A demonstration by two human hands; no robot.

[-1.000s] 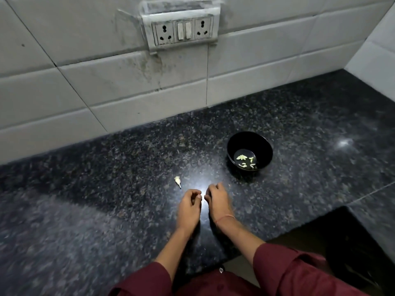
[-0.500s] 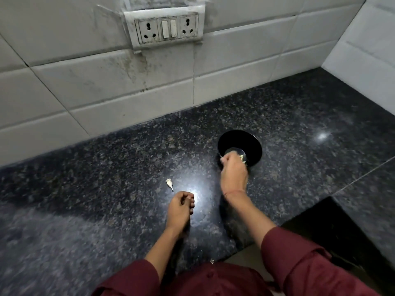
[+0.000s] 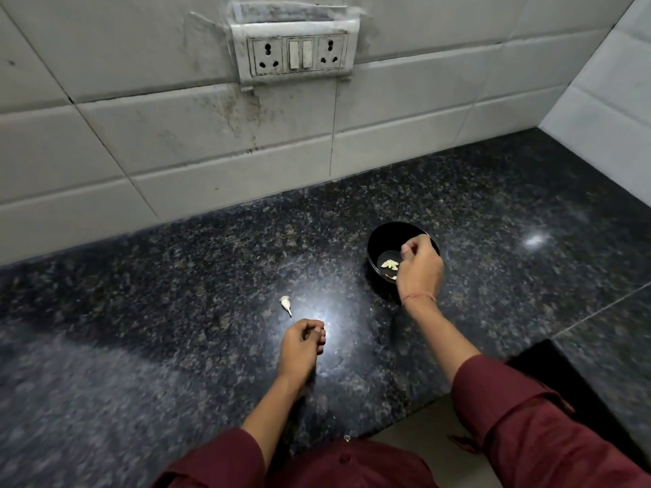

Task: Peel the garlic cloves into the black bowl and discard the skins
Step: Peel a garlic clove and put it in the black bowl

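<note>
The black bowl (image 3: 378, 241) stands on the dark granite counter and holds a few peeled garlic cloves (image 3: 389, 264). My right hand (image 3: 419, 267) hovers over the bowl's right side, thumb and fingers pinched together on a small peeled clove that is mostly hidden. My left hand (image 3: 301, 348) rests on the counter nearer to me, fingers curled in against the thumb; nothing shows inside it. One unpeeled garlic clove (image 3: 285, 303) with a thin stem lies on the counter just beyond the left hand, apart from it.
A white tiled wall with a socket panel (image 3: 297, 54) backs the granite counter (image 3: 176, 311). The counter's front edge is cut back to a step at the lower right (image 3: 570, 375). My dark red sleeves fill the bottom.
The hands were together near the counter's front. My right hand has since left the left hand and reached forward over the bowl. My left hand stayed in place with its fingers curled.
</note>
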